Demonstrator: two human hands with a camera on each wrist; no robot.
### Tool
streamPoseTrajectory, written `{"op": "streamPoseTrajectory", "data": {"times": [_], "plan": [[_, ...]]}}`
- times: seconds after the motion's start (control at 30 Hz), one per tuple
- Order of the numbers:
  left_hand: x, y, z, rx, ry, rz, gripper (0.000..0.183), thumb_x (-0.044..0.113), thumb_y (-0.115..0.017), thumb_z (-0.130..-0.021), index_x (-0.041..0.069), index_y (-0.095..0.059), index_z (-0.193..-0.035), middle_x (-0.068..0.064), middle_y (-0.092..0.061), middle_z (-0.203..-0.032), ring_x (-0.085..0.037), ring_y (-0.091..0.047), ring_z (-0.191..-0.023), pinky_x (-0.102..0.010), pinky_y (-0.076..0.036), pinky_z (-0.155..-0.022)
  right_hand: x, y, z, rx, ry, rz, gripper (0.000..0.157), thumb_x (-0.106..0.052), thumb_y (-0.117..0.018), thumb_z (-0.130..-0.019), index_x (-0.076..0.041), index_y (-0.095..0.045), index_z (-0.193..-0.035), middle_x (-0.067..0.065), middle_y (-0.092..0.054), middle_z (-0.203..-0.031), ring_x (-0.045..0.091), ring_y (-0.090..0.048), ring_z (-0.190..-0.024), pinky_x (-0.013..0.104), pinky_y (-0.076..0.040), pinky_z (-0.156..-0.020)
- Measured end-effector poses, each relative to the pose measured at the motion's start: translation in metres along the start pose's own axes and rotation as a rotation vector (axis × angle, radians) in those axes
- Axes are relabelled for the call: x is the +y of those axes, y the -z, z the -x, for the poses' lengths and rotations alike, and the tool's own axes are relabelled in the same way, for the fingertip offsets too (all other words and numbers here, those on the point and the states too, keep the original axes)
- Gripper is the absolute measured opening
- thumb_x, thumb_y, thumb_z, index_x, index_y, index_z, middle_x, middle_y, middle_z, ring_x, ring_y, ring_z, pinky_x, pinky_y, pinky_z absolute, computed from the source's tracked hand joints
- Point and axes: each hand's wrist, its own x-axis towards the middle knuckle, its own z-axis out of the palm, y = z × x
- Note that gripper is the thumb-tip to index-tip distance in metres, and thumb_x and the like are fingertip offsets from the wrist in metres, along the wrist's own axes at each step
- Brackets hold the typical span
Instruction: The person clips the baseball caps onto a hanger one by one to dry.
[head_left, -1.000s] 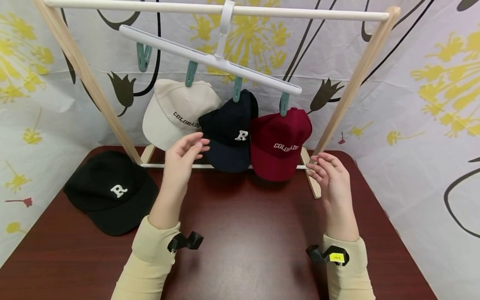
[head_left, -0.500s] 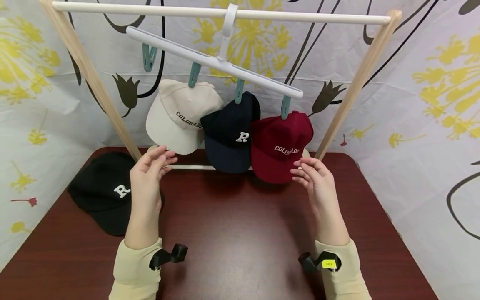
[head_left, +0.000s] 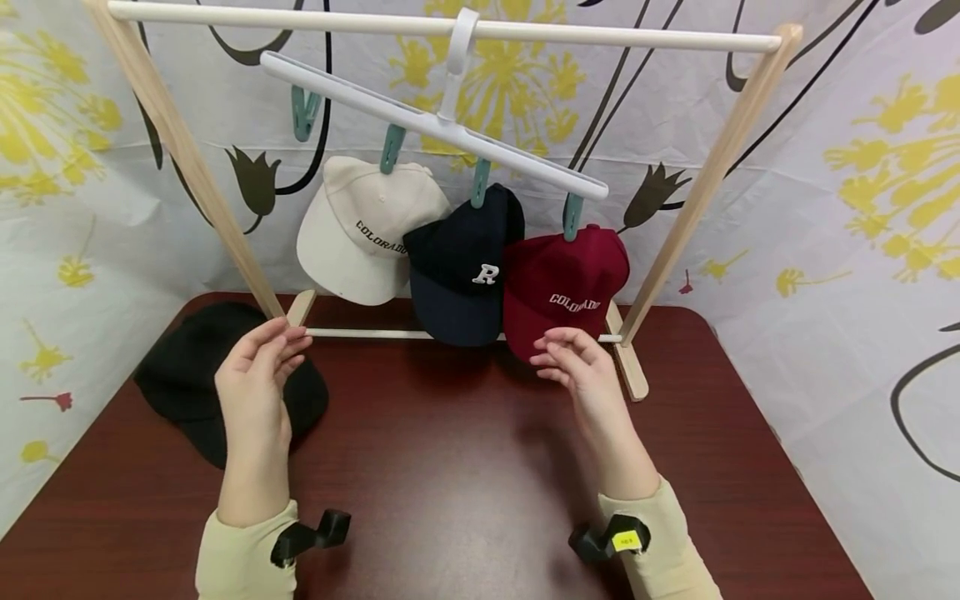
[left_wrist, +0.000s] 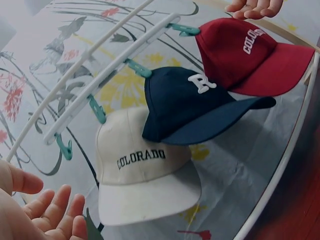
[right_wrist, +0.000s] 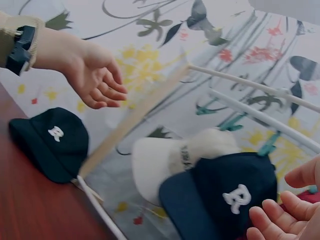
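Observation:
My left hand point(head_left: 253, 387) hovers with loosely bent fingers, holding nothing, and overlaps the black cap point(head_left: 180, 367) on the table in the head view. My right hand point(head_left: 588, 379), also holding nothing, is in front of the brim of the red cap point(head_left: 566, 279). Three caps hang from teal clips on a tilted white hanger point(head_left: 360, 98): a cream cap point(left_wrist: 145, 165) reading COLORADO, a navy cap point(right_wrist: 227, 192) with a white R, and the red one. The leftmost clip point(head_left: 304, 115) grips nothing. From the right wrist view, the black cap shows a white R.
A wooden-legged rack point(head_left: 693, 192) with a white top rod point(head_left: 600, 33) carries the hanger. Its low white crossbar point(head_left: 367, 333) runs behind the hands at the back of the dark red table point(head_left: 450, 483). A flower-printed cloth point(head_left: 825, 350) hangs around behind.
My left hand has moved left and down from the cream cap to over the black cap. The right hand has drifted left to the red cap's brim. The caps stay clipped.

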Motion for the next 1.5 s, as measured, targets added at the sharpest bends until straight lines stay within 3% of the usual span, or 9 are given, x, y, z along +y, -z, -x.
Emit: {"op": "streamPoseTrajectory", "data": {"times": [0.3,0.5,0.67,0.97,1.17,1.23,1.33,1.43,1.5], "plan": [[0.003,0.02,-0.002,0.124,-0.023,0.092,0.013,-0.002,-0.06,-0.092,-0.008,-0.065,-0.103,-0.016,-0.069,-0.086,-0.023,-0.067,-0.076,-0.024,-0.052,-0.064,0.01,-0.022,-0.002,-0.073,-0.039,0.124,0.016,0.002,-0.052,-0.094,0.008,-0.054,-0.109,0.006,-0.065,-0.092,0.019,-0.066,-0.08,0.031,-0.053,-0.073],[0.006,0.036,-0.006,0.212,-0.055,0.161,0.01,-0.007,-0.06,-0.09,-0.011,-0.065,-0.097,-0.017,-0.069,-0.08,-0.023,-0.068,-0.068,-0.023,-0.052,-0.058,0.008,-0.036,-0.009,-0.151,-0.028,0.213,0.023,-0.003,-0.054,-0.095,0.011,-0.052,-0.113,0.015,-0.064,-0.1,0.02,-0.066,-0.084,0.033,-0.053,-0.077],[0.009,0.051,-0.011,0.283,-0.09,0.16,0.009,-0.008,-0.059,-0.089,-0.012,-0.065,-0.095,-0.018,-0.068,-0.078,-0.023,-0.067,-0.064,-0.022,-0.051,-0.055,0.008,-0.049,-0.015,-0.199,-0.027,0.258,0.026,-0.004,-0.056,-0.095,0.013,-0.053,-0.114,0.023,-0.064,-0.106,0.023,-0.066,-0.086,0.034,-0.053,-0.078],[0.015,0.082,-0.024,0.485,-0.116,0.085,0.012,-0.006,-0.055,-0.091,-0.006,-0.067,-0.091,-0.013,-0.069,-0.076,-0.02,-0.066,-0.063,-0.02,-0.048,-0.051,0.012,-0.077,-0.028,-0.299,-0.051,0.336,0.025,-0.008,-0.058,-0.095,0.009,-0.057,-0.114,0.021,-0.064,-0.107,0.024,-0.065,-0.089,0.034,-0.052,-0.078],[0.025,0.099,-0.027,0.554,-0.015,0.032,0.014,-0.002,-0.054,-0.093,0.0,-0.068,-0.091,-0.007,-0.069,-0.078,-0.014,-0.064,-0.064,-0.017,-0.042,-0.054,0.014,-0.094,-0.03,-0.321,-0.08,0.337,0.024,-0.007,-0.059,-0.094,0.007,-0.058,-0.113,0.014,-0.067,-0.103,0.025,-0.065,-0.089,0.034,-0.052,-0.077],[0.027,0.104,-0.027,0.556,0.043,-0.006,0.015,-0.001,-0.054,-0.094,0.003,-0.067,-0.092,-0.004,-0.066,-0.088,-0.011,-0.062,-0.069,-0.016,-0.043,-0.06,0.015,-0.098,-0.031,-0.325,-0.088,0.338,0.023,-0.007,-0.059,-0.094,0.006,-0.059,-0.113,0.013,-0.067,-0.102,0.025,-0.065,-0.089,0.034,-0.052,-0.077],[0.029,0.112,-0.029,0.538,0.147,-0.129,0.013,0.003,-0.054,-0.094,0.01,-0.064,-0.099,0.003,-0.054,-0.104,-0.006,-0.052,-0.079,-0.013,-0.039,-0.072,0.018,-0.105,-0.033,-0.33,-0.092,0.338,0.022,-0.007,-0.06,-0.094,0.005,-0.06,-0.112,0.013,-0.067,-0.102,0.024,-0.065,-0.088,0.033,-0.052,-0.076],[0.03,0.119,-0.032,0.509,0.282,-0.272,0.019,0.013,-0.056,-0.095,0.02,-0.054,-0.112,0.007,-0.041,-0.106,-0.005,-0.041,-0.074,-0.017,-0.036,-0.066,0.022,-0.114,-0.035,-0.334,-0.094,0.337,0.019,-0.007,-0.062,-0.093,0.003,-0.061,-0.109,0.016,-0.067,-0.103,0.022,-0.065,-0.087,0.032,-0.052,-0.075],[0.029,0.123,-0.034,0.483,0.372,-0.339,0.031,0.024,-0.056,-0.095,0.024,-0.044,-0.123,0.01,-0.036,-0.107,-0.004,-0.036,-0.076,-0.02,-0.033,-0.07,0.025,-0.12,-0.037,-0.337,-0.094,0.339,0.019,-0.007,-0.063,-0.092,0.003,-0.062,-0.108,0.016,-0.067,-0.103,0.021,-0.066,-0.085,0.033,-0.053,-0.074]]}}
